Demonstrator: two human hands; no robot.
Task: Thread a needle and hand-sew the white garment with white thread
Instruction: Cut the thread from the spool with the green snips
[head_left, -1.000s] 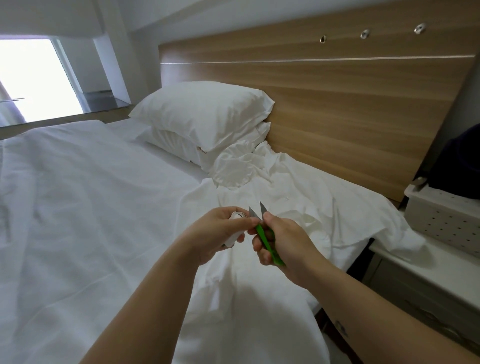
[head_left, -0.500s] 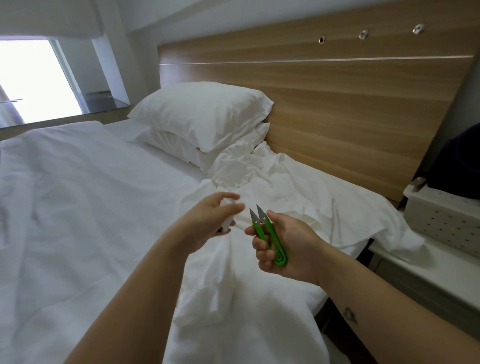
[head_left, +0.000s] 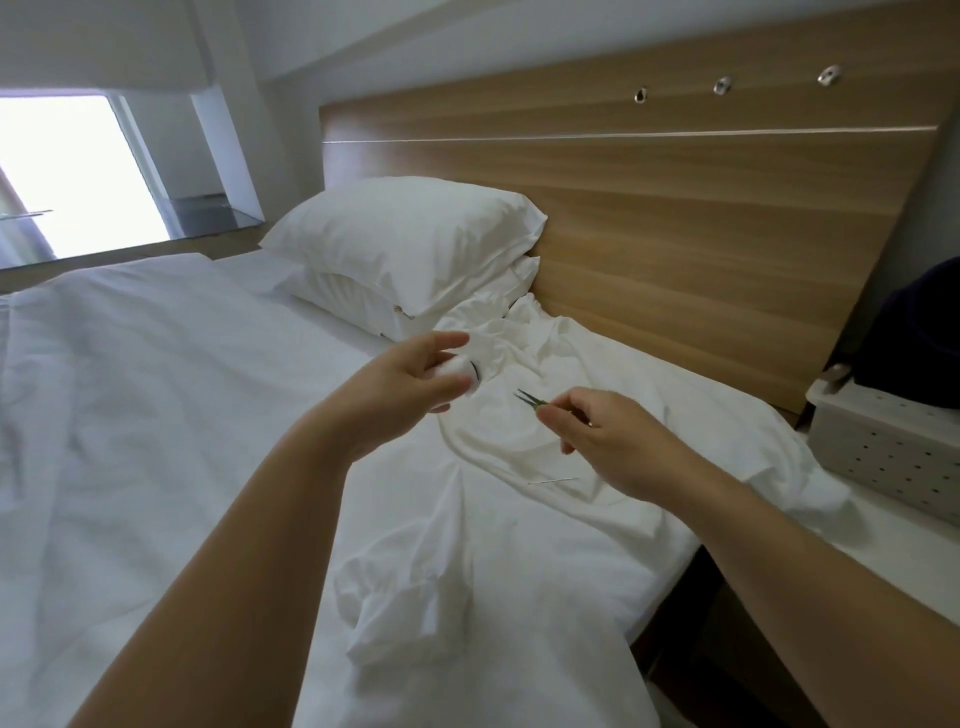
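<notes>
One spool (head_left: 460, 376) rests in left hand (head_left: 410, 379); right hand (head_left: 608, 441) pinches snips (head_left: 527, 399).

needle (head_left: 553, 480) on garment (head_left: 524, 447), pillows (head_left: 405, 234) behind

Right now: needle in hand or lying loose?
Lying loose: the needle rests flat on the white garment, beside the right hand, which holds snips. Threaded: cannot tell.
</notes>
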